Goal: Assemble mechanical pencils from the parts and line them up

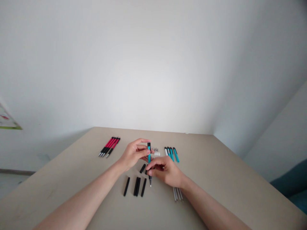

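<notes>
A blue pen [149,157] with a black grip and a silver tip stands nearly upright between my hands, tip down. My left hand [135,152] is closed on its upper blue barrel, with the index finger over the top end. Lower down, my right hand [165,171] pinches the black grip just above the tip. Several black tubes [137,186] lie on the table below and left of the pen. Right behind my hands are small white pieces [157,154] and small silver tips [155,149], partly hidden by my fingers.
Several red and black pens [109,147] lie together at the left. At the right lie several blue barrels [176,155] with black tops. Thin pale refills [177,195] are partly under my right forearm. The beige table [216,179] meets a white wall at the back.
</notes>
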Tool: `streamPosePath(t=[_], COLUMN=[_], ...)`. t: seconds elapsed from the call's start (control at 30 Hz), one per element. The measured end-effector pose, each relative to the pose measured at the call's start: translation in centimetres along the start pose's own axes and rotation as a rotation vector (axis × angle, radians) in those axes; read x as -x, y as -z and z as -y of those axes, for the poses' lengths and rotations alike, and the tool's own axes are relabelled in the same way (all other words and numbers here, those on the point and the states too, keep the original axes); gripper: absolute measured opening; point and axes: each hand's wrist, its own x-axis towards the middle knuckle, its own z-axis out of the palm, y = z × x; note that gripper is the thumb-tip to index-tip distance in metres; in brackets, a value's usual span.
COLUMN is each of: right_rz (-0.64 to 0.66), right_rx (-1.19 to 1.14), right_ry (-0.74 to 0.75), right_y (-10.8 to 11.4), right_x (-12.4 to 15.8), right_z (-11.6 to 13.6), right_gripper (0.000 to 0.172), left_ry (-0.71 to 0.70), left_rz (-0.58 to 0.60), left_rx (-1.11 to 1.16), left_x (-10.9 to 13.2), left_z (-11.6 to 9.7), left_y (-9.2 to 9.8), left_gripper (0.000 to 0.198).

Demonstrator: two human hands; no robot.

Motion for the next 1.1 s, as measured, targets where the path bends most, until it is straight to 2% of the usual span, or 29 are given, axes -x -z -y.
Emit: streamPosePath(t=[0.33, 0.5, 0.87, 1.03, 1.1], right_rz=[-0.024, -0.069, -0.072, -0.077, -0.079], right_rx=[-0.01, 0.036, 0.056, 0.037, 0.043], right_ry=[0.008, 0.042, 0.055, 0.057, 0.056], right_y=[0.07, 0.13, 0.14, 0.12, 0.18], right_x=[-0.1, -0.1, -0.1, -0.02, -0.08], right_z=[0.01, 0.19, 0.45, -0.04, -0.26], right_gripper=[0.02, 0.016, 0.012, 0.014, 0.017], left_ry=[0.024, 0.022, 0.001, 0.018, 0.049], left_rz=[0.029, 0.068, 0.079, 0.049, 0.031], left_rx=[0.006, 0.012, -0.013, -0.008, -0.041], left_x=[0.1, 0.12, 0.21, 0.04, -0.02], left_z=[-0.04, 0.36, -0.18, 0.36, 0.63], left_y=[-0.13, 0.0, -0.13, -0.07, -0.14], left_gripper=[0.056, 0.071, 0.063, 0.076, 0.071])
